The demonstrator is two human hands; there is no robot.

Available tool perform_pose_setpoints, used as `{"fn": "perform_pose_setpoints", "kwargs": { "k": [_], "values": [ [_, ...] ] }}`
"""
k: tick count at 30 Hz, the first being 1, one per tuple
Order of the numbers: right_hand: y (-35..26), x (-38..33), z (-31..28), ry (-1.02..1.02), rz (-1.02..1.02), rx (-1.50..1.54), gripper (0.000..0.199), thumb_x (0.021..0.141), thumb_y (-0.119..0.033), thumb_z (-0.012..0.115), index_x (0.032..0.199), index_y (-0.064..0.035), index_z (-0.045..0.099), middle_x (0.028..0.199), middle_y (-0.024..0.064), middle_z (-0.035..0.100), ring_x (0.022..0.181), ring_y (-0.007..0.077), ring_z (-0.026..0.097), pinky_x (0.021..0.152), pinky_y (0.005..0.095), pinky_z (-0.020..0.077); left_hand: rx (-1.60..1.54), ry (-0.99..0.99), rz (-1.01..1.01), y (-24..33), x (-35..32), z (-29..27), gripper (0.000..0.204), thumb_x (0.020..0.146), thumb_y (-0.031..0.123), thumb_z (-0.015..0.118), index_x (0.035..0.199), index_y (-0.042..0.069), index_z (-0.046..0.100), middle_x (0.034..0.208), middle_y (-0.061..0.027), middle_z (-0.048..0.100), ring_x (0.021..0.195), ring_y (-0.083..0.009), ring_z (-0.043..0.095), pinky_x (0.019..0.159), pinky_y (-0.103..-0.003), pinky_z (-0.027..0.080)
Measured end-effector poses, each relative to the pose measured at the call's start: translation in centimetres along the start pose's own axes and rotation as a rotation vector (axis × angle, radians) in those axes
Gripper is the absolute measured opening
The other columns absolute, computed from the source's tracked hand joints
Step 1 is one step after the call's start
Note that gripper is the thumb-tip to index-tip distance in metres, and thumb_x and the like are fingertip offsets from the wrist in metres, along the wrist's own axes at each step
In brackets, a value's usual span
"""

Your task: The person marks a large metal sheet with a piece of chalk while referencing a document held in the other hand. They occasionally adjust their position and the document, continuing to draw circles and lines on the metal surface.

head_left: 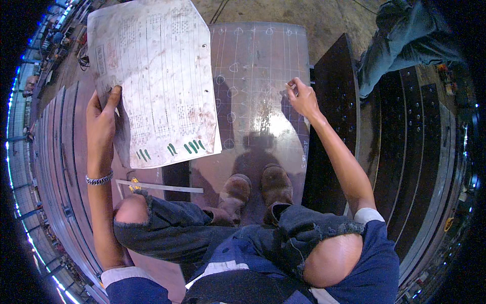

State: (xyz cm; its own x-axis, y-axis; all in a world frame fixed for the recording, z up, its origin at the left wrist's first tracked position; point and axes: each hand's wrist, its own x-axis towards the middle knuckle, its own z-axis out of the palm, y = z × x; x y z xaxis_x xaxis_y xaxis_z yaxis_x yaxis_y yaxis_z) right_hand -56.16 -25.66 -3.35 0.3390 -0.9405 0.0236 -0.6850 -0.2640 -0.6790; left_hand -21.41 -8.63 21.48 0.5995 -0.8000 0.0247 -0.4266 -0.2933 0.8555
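- The left hand (101,121) is pinching dirty white paper sheets (157,76).
- The right hand (302,99) is curling over a flat grey metal plate (255,55); I cannot tell if it's pinching anything.

One left hand (102,121) and one right hand (304,99) were in view, with one sheaf of paper (157,76) showing two punched holes (204,46) and three groups of green strokes (195,147). There were two brown boots (236,193), two bare knees (334,259), one chain bracelet (99,179), one metal strip (169,188), one chalk-marked plate (258,61) and one other person (400,48).
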Motion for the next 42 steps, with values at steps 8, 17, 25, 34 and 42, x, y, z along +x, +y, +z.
{"fn": "perform_pose_setpoints", "kwargs": {
  "k": [8, 17, 25, 34, 42],
  "values": [
    [1.5, -0.2, 0.8, -0.015, 0.006, 0.041, 0.021, 0.085, -0.021, 0.057, 0.097, -0.0036, 0.055, 0.069, 0.0175, 0.063, 0.067, 0.0317, 0.064, 0.063, 0.0396, 0.0485, 0.059, 0.050, 0.047, -2.0, 0.4, -0.5, 0.036, 0.090, 0.021, 0.058, 0.113, -0.006, 0.055, 0.108, -0.0086, 0.062, 0.097, -0.0128, 0.054, 0.086, -0.025, 0.039],
    [1.3, -1.3, 1.6, -0.067, 0.007, 0.057, 0.021, 0.082, -0.016, 0.056, 0.098, -0.0040, 0.047, 0.068, 0.0195, 0.061, 0.065, 0.0358, 0.062, 0.059, 0.0423, 0.0460, 0.034, 0.032, 0.113, -2.8, 0.9, -0.5, 0.033, 0.090, 0.019, 0.058, 0.112, -0.006, 0.055, 0.106, -0.0083, 0.062, 0.095, -0.0132, 0.055, 0.085, -0.025, 0.040],
    [-1.0, -1.9, 0.5, -0.119, 0.042, 0.029, 0.022, 0.082, -0.016, 0.056, 0.099, -0.0045, 0.047, 0.065, 0.0202, 0.059, 0.063, 0.0371, 0.060, 0.058, 0.0441, 0.0439, -0.028, 0.019, 0.068, -1.1, -0.4, 0.0, 0.030, 0.091, 0.018, 0.058, 0.112, -0.003, 0.057, 0.105, -0.0067, 0.063, 0.093, -0.0117, 0.056, 0.083, -0.024, 0.040],
    [-0.2, -2.2, 1.7, -0.120, 0.023, 0.086, 0.020, 0.085, -0.015, 0.055, 0.100, -0.0042, 0.047, 0.068, 0.0206, 0.061, 0.068, 0.0387, 0.062, 0.061, 0.0444, 0.0454, 0.022, 0.062, 0.058, -1.4, -0.2, -0.5, 0.030, 0.090, 0.017, 0.058, 0.111, -0.005, 0.056, 0.104, -0.0078, 0.064, 0.092, -0.0125, 0.057, 0.082, -0.024, 0.041],
    [0.4, -2.3, 1.3, -0.122, 0.024, 0.079, 0.020, 0.084, -0.014, 0.055, 0.099, -0.0035, 0.048, 0.076, 0.0224, 0.062, 0.073, 0.0393, 0.062, 0.064, 0.0452, 0.0465, 0.026, 0.063, 0.049, -1.0, -0.3, 0.1, 0.033, 0.090, 0.017, 0.058, 0.114, -0.006, 0.054, 0.109, -0.0092, 0.062, 0.096, -0.0140, 0.056, 0.085, -0.025, 0.040]
  ]
}}
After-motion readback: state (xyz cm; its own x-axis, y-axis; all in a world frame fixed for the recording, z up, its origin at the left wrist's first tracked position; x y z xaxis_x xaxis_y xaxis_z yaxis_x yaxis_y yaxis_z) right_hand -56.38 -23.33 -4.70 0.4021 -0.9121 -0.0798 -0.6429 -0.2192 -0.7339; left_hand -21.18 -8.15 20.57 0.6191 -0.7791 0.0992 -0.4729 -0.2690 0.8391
